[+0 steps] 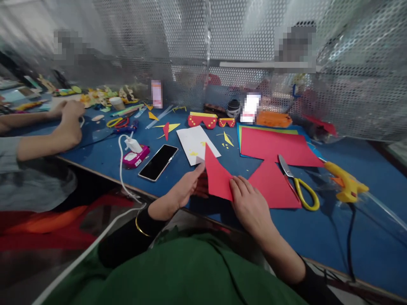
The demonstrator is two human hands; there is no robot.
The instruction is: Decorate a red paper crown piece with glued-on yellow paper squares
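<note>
A pointed red paper piece [216, 176] is raised just above the table's front edge, between my two hands. My left hand [187, 186] grips its left side, thumb up near the tip and fingers behind it. The fingers of my right hand [251, 203] are closed on its lower right corner. Beside my right hand a cut red sheet [275, 186] lies flat. Scissors [297, 182] with yellow handles rest on that sheet's right side. Behind the raised piece is a white sheet [193, 142] with small yellow bits on it.
A yellow glue gun [348, 184] with a black cord lies at the right. Stacked coloured sheets [280, 146] and red paper glasses [202, 120] are farther back. To the left are a phone [158, 162], a pink power socket [136, 156] and another person's hands [71, 114].
</note>
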